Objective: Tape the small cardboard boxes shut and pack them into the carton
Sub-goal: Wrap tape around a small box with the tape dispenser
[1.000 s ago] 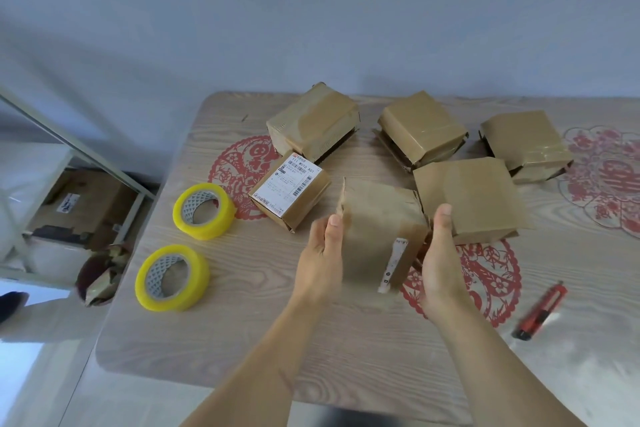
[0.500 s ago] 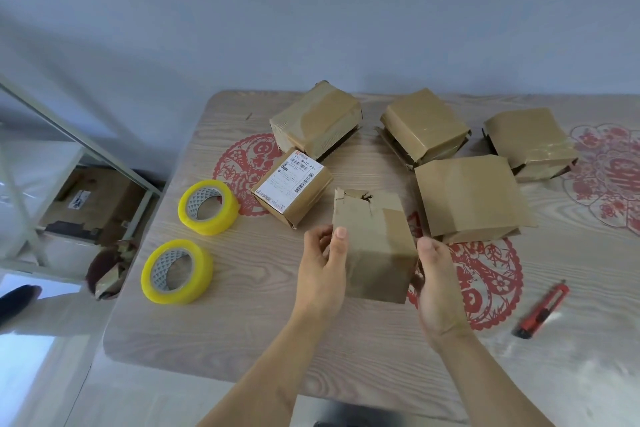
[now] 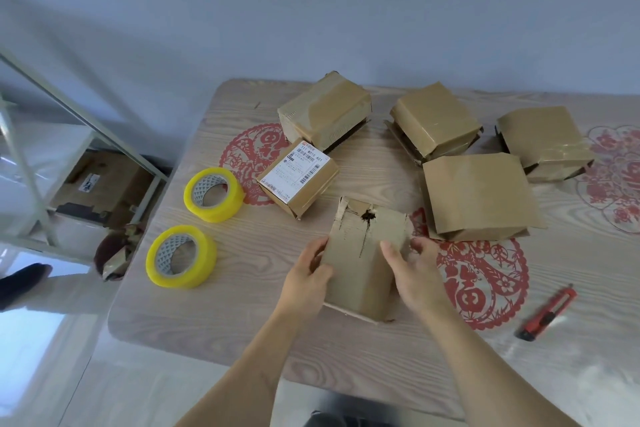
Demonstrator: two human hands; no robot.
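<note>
Both hands open the scene: the left hand (image 3: 306, 279) curls round the left side of a small cardboard box (image 3: 363, 260), while the right hand (image 3: 412, 267) rests its thumb on the top face with its fingers hooked over the right edge. That box sits on the counter (image 3: 242, 315) near its front edge, its top flaps torn and split along the middle seam with a ragged hole at the far end. Behind it lie five other boxes: a flat-topped one (image 3: 476, 196) just to the right, three with glossy tape (image 3: 325, 111) (image 3: 434, 121) (image 3: 545, 140) along the back, and a labelled one (image 3: 298, 178) to the left. Two yellow tape rolls (image 3: 213, 194) (image 3: 180, 256) wait at the left, a red utility knife (image 3: 549, 312) at the right. No packing carton can be identified on the counter. Judging by its creased walls, the box looks light and soft-sided; a hold low on opposite walls, away from the torn seam, seems safest.
</note>
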